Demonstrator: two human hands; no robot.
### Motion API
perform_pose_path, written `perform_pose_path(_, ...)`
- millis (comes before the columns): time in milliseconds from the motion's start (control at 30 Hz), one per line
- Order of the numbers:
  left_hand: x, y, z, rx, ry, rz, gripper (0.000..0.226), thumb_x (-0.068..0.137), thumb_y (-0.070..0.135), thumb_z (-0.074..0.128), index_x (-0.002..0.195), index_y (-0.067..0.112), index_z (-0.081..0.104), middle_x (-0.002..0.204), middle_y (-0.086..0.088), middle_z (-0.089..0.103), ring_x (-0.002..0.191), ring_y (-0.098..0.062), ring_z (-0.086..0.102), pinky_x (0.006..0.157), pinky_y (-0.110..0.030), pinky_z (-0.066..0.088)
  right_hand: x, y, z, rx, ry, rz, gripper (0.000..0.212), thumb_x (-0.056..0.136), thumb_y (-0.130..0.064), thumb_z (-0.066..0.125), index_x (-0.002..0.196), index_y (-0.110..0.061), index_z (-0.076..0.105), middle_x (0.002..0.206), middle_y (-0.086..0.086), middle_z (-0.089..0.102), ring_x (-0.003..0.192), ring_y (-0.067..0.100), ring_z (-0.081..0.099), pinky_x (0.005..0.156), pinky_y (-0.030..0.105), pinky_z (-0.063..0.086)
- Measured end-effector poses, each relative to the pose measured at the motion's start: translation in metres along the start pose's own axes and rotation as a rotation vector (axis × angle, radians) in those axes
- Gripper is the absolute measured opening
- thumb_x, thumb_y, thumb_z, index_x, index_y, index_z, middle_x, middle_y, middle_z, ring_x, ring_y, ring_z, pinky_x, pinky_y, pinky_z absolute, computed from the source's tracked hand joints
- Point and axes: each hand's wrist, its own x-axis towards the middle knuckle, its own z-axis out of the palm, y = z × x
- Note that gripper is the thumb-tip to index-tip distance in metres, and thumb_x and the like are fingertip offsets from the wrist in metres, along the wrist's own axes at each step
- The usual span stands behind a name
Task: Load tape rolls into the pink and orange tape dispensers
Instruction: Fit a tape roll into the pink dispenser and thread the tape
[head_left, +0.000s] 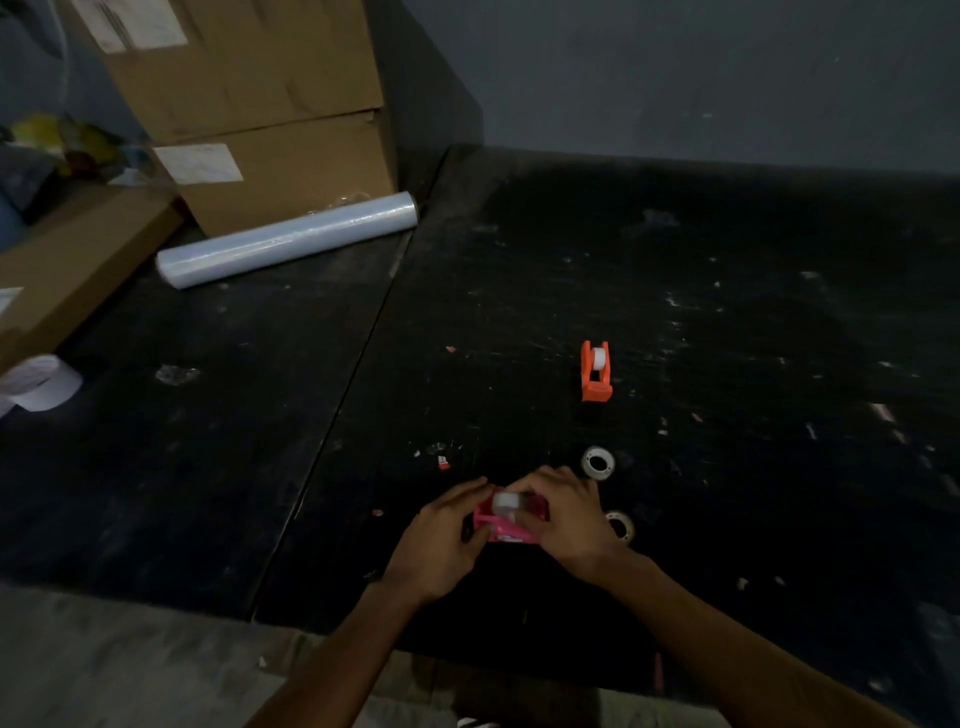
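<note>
The pink tape dispenser (506, 526) sits near the front edge of the black table (727, 364), held between both hands. My left hand (441, 545) grips its left side. My right hand (569, 519) covers its right side, with fingertips on a white tape roll (503, 501) resting in the top of the dispenser. The orange tape dispenser (595, 371) stands farther back with a white roll seated in it. Two loose tape rolls lie flat to the right of my hands, one (598, 461) behind the other (621, 525).
A long roll of clear stretch film (288, 239) lies at the back left in front of stacked cardboard boxes (270, 130). A flat carton (78, 260) and a white paper roll (39, 382) sit at the left edge. Small scraps dot the table.
</note>
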Motion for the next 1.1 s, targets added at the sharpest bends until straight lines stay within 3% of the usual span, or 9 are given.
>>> perform_pose_path(167, -0.002, -0.005, 0.007, 0.032, 0.017, 0.011, 0.052, 0.093, 0.03, 0.056, 0.143, 0.032, 0.043, 0.154, 0.014, 0.037, 0.137, -0.006, 0.04, 0.113, -0.025, 0.035, -0.001, 0.005, 0.009, -0.058, 0.023, 0.034, 0.024, 0.089, -0.04, 0.06, 0.113, -0.039, 0.063, 0.11, -0.011, 0.057, 0.104, 0.011, 0.045, 0.081, 0.033, 0.025)
perform_pose_path(333, -0.006, -0.007, 0.012, 0.034, 0.03, 0.021, 0.051, 0.095, 0.031, 0.054, 0.143, 0.036, 0.041, 0.157, 0.017, 0.03, 0.136, -0.007, 0.042, 0.111, -0.026, 0.038, -0.003, 0.008, 0.018, -0.153, 0.055, 0.066, 0.037, 0.086, -0.054, 0.057, 0.121, -0.045, 0.06, 0.107, -0.012, 0.057, 0.104, 0.012, 0.044, 0.077, 0.033, 0.022)
perform_pose_path(467, -0.008, -0.011, 0.015, 0.08, 0.041, 0.036, 0.05, 0.094, 0.034, 0.05, 0.143, 0.035, 0.042, 0.154, 0.027, 0.019, 0.133, -0.011, 0.048, 0.104, -0.034, 0.047, -0.009, 0.009, 0.02, -0.078, 0.135, 0.066, 0.054, 0.082, -0.065, 0.032, 0.12, -0.04, 0.061, 0.107, -0.014, 0.063, 0.103, 0.01, 0.051, 0.076, 0.031, 0.019)
perform_pose_path(600, -0.011, -0.012, 0.019, 0.155, 0.059, 0.05, 0.051, 0.093, 0.04, 0.042, 0.144, 0.036, 0.04, 0.155, 0.028, 0.014, 0.123, -0.02, 0.058, 0.091, -0.04, 0.055, -0.013, 0.011, 0.023, -0.083, 0.182, 0.095, 0.041, 0.089, -0.057, 0.038, 0.109, -0.038, 0.068, 0.099, -0.013, 0.06, 0.099, 0.011, 0.05, 0.081, 0.035, 0.028)
perform_pose_path(733, -0.012, -0.012, 0.02, 0.186, 0.061, 0.047, 0.05, 0.096, 0.037, 0.041, 0.145, 0.034, 0.039, 0.154, 0.028, 0.009, 0.119, -0.022, 0.06, 0.087, -0.039, 0.056, -0.015, 0.009, 0.024, -0.005, 0.169, 0.136, 0.033, 0.094, -0.05, 0.043, 0.101, -0.033, 0.07, 0.098, -0.011, 0.058, 0.1, 0.015, 0.05, 0.089, 0.041, 0.036)
perform_pose_path(867, -0.012, -0.009, 0.02, 0.191, 0.04, 0.02, 0.046, 0.099, 0.035, 0.042, 0.145, 0.036, 0.038, 0.159, 0.024, 0.011, 0.119, -0.022, 0.06, 0.089, -0.038, 0.054, -0.016, 0.002, 0.023, -0.133, 0.194, 0.181, 0.027, 0.092, -0.049, 0.05, 0.107, -0.039, 0.07, 0.104, -0.013, 0.062, 0.104, 0.014, 0.048, 0.081, 0.033, 0.024)
perform_pose_path(1033, -0.014, -0.011, 0.024, 0.198, 0.047, 0.033, 0.047, 0.1, 0.037, 0.037, 0.147, 0.036, 0.033, 0.16, 0.022, 0.008, 0.117, -0.022, 0.06, 0.089, -0.036, 0.053, -0.019, -0.004, 0.022, -0.139, 0.28, 0.175, 0.02, 0.09, -0.047, 0.055, 0.095, -0.037, 0.071, 0.096, -0.014, 0.065, 0.1, 0.012, 0.05, 0.083, 0.034, 0.027)
perform_pose_path(1100, -0.014, -0.015, 0.027, 0.21, 0.048, 0.049, 0.05, 0.098, 0.041, 0.033, 0.148, 0.037, 0.028, 0.161, 0.021, 0.005, 0.119, -0.022, 0.058, 0.092, -0.037, 0.052, -0.02, -0.005, 0.02, -0.119, 0.286, 0.191, 0.013, 0.089, -0.042, 0.059, 0.09, -0.036, 0.07, 0.093, -0.013, 0.066, 0.099, 0.012, 0.05, 0.079, 0.031, 0.02)
